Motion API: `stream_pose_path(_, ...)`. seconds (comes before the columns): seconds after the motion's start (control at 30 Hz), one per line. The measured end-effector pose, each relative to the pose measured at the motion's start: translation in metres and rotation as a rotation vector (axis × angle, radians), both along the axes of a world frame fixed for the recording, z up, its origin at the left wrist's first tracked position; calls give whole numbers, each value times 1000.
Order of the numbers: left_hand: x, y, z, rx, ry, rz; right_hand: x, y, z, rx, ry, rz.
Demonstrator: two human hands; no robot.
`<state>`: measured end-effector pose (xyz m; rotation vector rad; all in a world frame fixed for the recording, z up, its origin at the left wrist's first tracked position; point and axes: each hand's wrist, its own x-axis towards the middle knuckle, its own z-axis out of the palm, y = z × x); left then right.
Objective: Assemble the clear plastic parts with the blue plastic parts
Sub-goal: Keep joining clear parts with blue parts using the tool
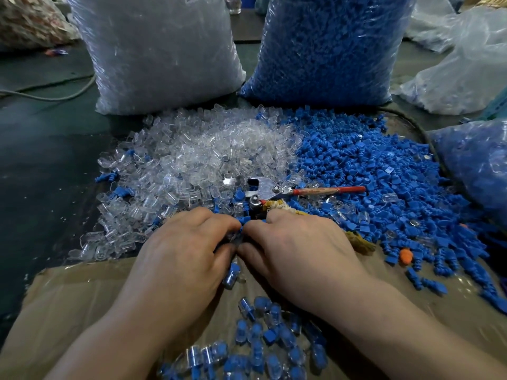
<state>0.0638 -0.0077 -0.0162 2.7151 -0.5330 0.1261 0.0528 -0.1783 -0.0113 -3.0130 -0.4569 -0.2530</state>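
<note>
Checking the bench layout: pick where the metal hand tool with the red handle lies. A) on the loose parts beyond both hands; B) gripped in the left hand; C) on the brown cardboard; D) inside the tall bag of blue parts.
A: the metal hand tool with the red handle lies on the loose blue plastic parts, beyond the left hand and the right hand.

Dark green tabletop (49, 149) carries heaped clear parts (205, 149) beside heaped blue parts (370, 165), a clear-filled bag (159, 50) and blue-filled bag (329, 45) behind, cardboard sheet (68, 297) nearest, grey cable (55, 97) far left.
</note>
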Motion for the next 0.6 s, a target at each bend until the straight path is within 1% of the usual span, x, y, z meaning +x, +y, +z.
stream_pose_path(0.1, 1, -1, -1, -55, 16, 9, 2, -1, -2, 29, -7, -4)
stream_pose_path(0.23, 0, 0, -3, -210, 31, 80, 1, -2, -3, 72, -22, -23)
stream_pose_path(0.4, -1, 0, -6, -250, 27, 71, -2, -3, 3, 159, 20, -12)
stream_pose_path(0.5, -3, 2, -6, -307, -4, 72, -4, -3, 7, 209, 23, 3)
stream_pose_path(0.57, -6, 1, -3, -409, 4, 48, -6, -2, 10, 259, -17, 16)
stream_pose_path(0.6, -7, 0, -2, -480, 42, 35, -7, -1, 11, 279, -44, 26)
